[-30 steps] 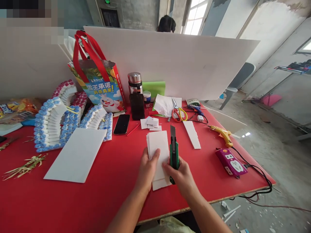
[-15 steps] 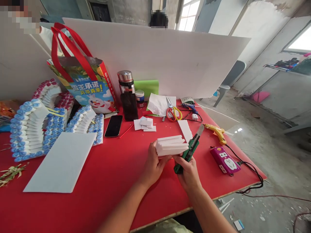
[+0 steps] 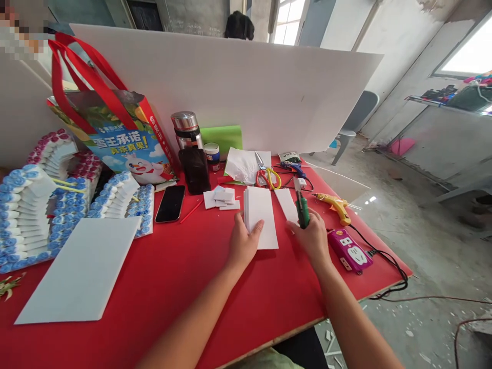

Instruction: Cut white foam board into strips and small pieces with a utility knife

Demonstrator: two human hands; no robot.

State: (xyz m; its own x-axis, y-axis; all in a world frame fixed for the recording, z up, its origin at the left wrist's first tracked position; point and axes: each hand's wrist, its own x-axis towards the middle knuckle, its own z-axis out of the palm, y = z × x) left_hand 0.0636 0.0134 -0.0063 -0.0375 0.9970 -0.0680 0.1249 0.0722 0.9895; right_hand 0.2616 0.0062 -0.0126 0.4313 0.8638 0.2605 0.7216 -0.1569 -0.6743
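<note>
My left hand point(image 3: 246, 241) is closed round a stack of white foam-board pieces point(image 3: 263, 218), thumb on the top face and fingers along the left edge. Several layers show at the stack's left side. In my right hand point(image 3: 311, 233) is a green utility knife point(image 3: 303, 210), its blade pointing away from me. The right fingertips are at the near end of a single white strip point(image 3: 286, 202) on the red table; whether they touch it I cannot tell. Small white pieces point(image 3: 223, 197) lie beyond my left hand, and scissors point(image 3: 267, 171) with red and yellow handles lie behind the stack.
A large white board point(image 3: 80, 271) lies at left before blue-and-white paper structures point(image 3: 69, 210). A phone point(image 3: 170, 204), metal flask point(image 3: 186, 130) and shopping bag point(image 3: 130, 138) are further back. At right are a yellow glue gun point(image 3: 333, 205), purple power socket point(image 3: 351, 251) and its cable.
The white stack has been turned from edge-on to flat side up, now in my left hand alone. My right hand has moved away to the right with the knife, toward the single strip.
</note>
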